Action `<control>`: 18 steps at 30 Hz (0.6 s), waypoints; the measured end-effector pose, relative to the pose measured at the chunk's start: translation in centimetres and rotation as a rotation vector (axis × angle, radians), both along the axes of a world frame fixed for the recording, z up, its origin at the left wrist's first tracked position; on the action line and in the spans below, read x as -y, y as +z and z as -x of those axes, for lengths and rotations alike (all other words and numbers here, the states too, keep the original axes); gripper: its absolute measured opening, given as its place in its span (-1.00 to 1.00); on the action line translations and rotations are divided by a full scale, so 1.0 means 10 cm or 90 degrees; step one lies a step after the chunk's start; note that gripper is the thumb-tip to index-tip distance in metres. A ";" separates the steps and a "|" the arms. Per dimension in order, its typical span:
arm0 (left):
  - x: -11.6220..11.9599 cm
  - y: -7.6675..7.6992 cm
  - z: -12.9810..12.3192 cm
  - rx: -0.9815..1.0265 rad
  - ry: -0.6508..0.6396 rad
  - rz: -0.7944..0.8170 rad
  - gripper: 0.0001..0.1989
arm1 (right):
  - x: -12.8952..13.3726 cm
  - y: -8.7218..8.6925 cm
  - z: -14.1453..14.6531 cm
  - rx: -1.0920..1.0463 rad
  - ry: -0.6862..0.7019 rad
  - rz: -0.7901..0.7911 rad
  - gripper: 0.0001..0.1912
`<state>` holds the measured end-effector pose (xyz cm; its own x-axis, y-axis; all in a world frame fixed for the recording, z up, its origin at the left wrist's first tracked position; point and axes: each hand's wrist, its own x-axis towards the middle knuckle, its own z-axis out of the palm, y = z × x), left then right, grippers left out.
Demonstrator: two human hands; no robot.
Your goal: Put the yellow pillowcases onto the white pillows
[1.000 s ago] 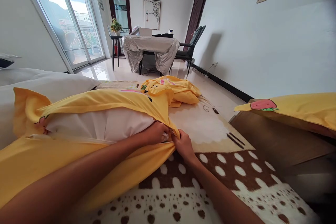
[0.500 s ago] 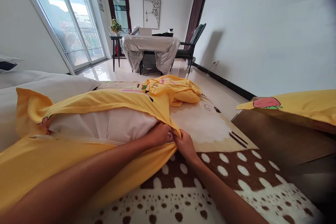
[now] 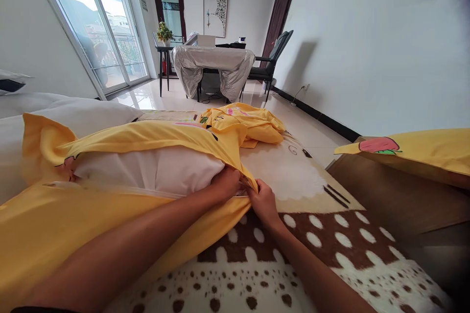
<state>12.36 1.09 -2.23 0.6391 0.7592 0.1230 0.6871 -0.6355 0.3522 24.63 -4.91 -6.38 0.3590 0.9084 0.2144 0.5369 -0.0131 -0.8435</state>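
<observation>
A white pillow (image 3: 157,173) lies partly inside a yellow pillowcase (image 3: 121,135), its long side showing through the open slit. My left hand (image 3: 228,183) reaches into the slit at the right end, closed on the pillow's corner, with its fingertips hidden by the cloth. Pinched in my right hand (image 3: 264,201) is the edge of the pillowcase at the slit's right corner. Both hands almost touch. The pillowcase's lower flap (image 3: 88,225) spreads under my left forearm.
Crumpled yellow fabric (image 3: 257,124) lies beyond the pillow on a brown and cream patterned blanket (image 3: 330,239). White pillows (image 3: 55,107) are at left. Another yellow printed piece (image 3: 433,149) rests at right on a brown surface. A covered table (image 3: 213,61) and chair (image 3: 273,61) stand behind.
My left hand has pushed a little deeper under the pillowcase edge. My right hand keeps its pinch on the cloth. The view has shifted slightly.
</observation>
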 end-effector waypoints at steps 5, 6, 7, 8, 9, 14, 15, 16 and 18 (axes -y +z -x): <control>0.03 0.00 -0.07 -0.063 0.057 -0.030 -0.75 | 0.02 0.02 0.02 0.003 0.020 -0.022 -0.68; 0.03 -0.01 -0.09 -0.072 0.059 -0.036 -0.75 | 0.02 0.01 0.02 -0.008 0.031 -0.020 -0.67; 0.03 -0.02 -0.09 -0.079 0.060 -0.040 -0.75 | 0.01 0.00 0.01 -0.024 0.045 -0.015 -0.66; 0.02 -0.03 -0.10 -0.085 0.061 -0.043 -0.74 | 0.01 -0.01 0.00 -0.044 0.060 -0.009 -0.66; 0.02 -0.04 -0.10 -0.089 0.060 -0.047 -0.73 | 0.00 -0.02 -0.01 -0.064 0.076 -0.002 -0.66; 0.01 -0.02 -0.09 -0.109 0.045 -0.059 -0.72 | -0.02 -0.03 -0.05 -0.097 0.105 0.022 -0.67; 0.02 -0.01 -0.09 -0.113 0.042 -0.062 -0.73 | -0.01 -0.02 -0.06 -0.093 0.103 0.026 -0.68; 0.02 0.00 -0.09 -0.117 0.038 -0.064 -0.74 | -0.01 -0.01 -0.06 -0.087 0.100 0.029 -0.68; 0.04 0.02 -0.09 -0.125 0.032 -0.069 -0.76 | 0.01 0.01 -0.05 -0.067 0.092 0.034 -0.69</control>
<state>13.30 0.66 -2.01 0.6207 0.7796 0.0833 0.7673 -0.6258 0.1403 25.14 -4.99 -6.28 0.2416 0.9613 0.1325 0.4448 0.0117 -0.8956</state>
